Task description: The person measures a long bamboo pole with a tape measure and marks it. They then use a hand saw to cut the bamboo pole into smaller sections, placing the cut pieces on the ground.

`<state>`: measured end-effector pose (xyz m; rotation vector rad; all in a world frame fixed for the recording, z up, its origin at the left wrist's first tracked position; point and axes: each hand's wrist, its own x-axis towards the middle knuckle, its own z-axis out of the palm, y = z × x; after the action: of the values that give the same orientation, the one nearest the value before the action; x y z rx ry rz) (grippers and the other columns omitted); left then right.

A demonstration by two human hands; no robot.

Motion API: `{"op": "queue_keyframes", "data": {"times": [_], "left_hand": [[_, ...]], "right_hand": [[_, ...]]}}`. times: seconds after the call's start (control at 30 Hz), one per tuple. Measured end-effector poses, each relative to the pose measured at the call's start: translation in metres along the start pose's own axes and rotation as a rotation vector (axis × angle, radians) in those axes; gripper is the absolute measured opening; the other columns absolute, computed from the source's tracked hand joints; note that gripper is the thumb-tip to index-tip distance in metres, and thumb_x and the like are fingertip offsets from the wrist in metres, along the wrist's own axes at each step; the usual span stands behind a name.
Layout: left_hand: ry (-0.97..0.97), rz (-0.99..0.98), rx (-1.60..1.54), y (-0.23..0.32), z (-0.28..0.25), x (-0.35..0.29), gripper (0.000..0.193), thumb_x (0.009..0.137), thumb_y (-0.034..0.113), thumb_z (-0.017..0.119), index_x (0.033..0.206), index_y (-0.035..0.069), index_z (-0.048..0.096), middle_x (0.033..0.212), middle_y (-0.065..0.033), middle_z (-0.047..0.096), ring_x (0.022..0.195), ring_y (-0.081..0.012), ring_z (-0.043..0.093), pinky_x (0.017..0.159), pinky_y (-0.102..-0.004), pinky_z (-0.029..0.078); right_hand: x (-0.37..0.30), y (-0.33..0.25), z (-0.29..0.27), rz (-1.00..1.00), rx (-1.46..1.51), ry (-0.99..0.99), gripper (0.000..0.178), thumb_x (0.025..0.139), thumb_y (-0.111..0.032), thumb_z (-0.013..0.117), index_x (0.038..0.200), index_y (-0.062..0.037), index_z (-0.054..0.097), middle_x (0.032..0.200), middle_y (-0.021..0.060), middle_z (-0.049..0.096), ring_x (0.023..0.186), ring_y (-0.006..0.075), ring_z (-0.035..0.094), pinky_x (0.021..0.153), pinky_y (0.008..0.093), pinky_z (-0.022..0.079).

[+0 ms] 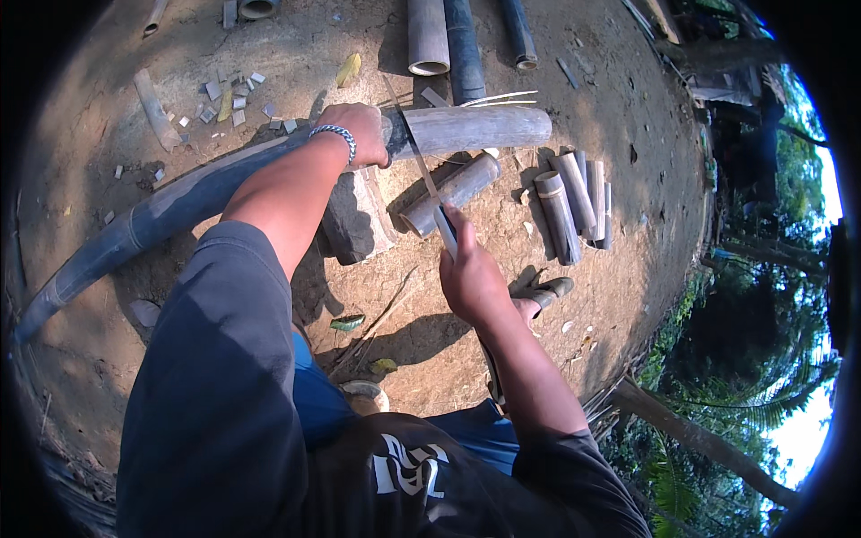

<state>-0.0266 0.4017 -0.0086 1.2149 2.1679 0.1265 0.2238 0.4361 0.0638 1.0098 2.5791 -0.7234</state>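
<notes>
A long grey bamboo pole (179, 197) lies across a wooden chopping block (357, 220) on the dirt ground, its cut end (484, 127) pointing right. My left hand (357, 131), with a beaded bracelet at the wrist, grips the pole over the block. My right hand (471, 278) holds the handle of a long knife (421, 170), and the blade lies across the pole just right of my left hand.
Cut bamboo sections (565, 202) lie in a row to the right, and one more (453, 193) lies by the block. Whole bamboo poles (448, 36) lie at the top. Small chips (229, 99) are scattered top left. The ground drops off toward trees on the right.
</notes>
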Motion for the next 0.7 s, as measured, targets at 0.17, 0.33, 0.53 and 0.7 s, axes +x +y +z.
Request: {"op": "queue_keyframes", "data": {"times": [0.17, 0.33, 0.53, 0.7], "left_hand": [[0.04, -0.011, -0.051, -0.003, -0.007, -0.004, 0.055, 0.063, 0.042, 0.084, 0.1, 0.002, 0.077, 0.106, -0.0203, 0.074, 0.101, -0.0333, 0.072, 0.089, -0.04, 0.056], [0.009, 0.016, -0.026, 0.006, -0.001, 0.005, 0.055, 0.063, 0.043, 0.085, 0.101, 0.003, 0.077, 0.106, -0.021, 0.074, 0.101, -0.0335, 0.072, 0.089, -0.0399, 0.056], [0.039, -0.004, -0.029, 0.001, -0.004, -0.009, 0.054, 0.065, 0.041, 0.083, 0.103, 0.003, 0.077, 0.11, -0.0197, 0.074, 0.102, -0.0329, 0.072, 0.091, -0.0397, 0.057], [-0.002, 0.033, 0.012, 0.007, 0.013, -0.002, 0.054, 0.064, 0.041, 0.084, 0.102, 0.002, 0.076, 0.108, -0.0215, 0.074, 0.103, -0.0344, 0.071, 0.092, -0.04, 0.056]], "right_hand": [[0.011, -0.004, 0.003, -0.006, 0.054, 0.044, 0.057, 0.096, -0.01, 0.051, 0.15, -0.0079, 0.033, 0.109, 0.0315, 0.068, 0.1, 0.0502, 0.066, 0.087, 0.056, 0.052], [0.017, -0.018, -0.012, 0.133, 0.038, -0.032, 0.057, 0.095, -0.01, 0.05, 0.149, -0.0093, 0.032, 0.109, 0.0349, 0.066, 0.102, 0.0518, 0.064, 0.088, 0.056, 0.051], [0.029, -0.009, -0.002, -0.033, 0.041, 0.019, 0.058, 0.094, -0.005, 0.046, 0.151, -0.0089, 0.031, 0.118, 0.0341, 0.064, 0.105, 0.0494, 0.065, 0.091, 0.0539, 0.053], [0.026, -0.021, -0.015, 0.152, 0.054, -0.068, 0.059, 0.094, -0.008, 0.047, 0.151, -0.01, 0.03, 0.107, 0.0355, 0.067, 0.102, 0.0509, 0.065, 0.088, 0.0554, 0.052]]}}
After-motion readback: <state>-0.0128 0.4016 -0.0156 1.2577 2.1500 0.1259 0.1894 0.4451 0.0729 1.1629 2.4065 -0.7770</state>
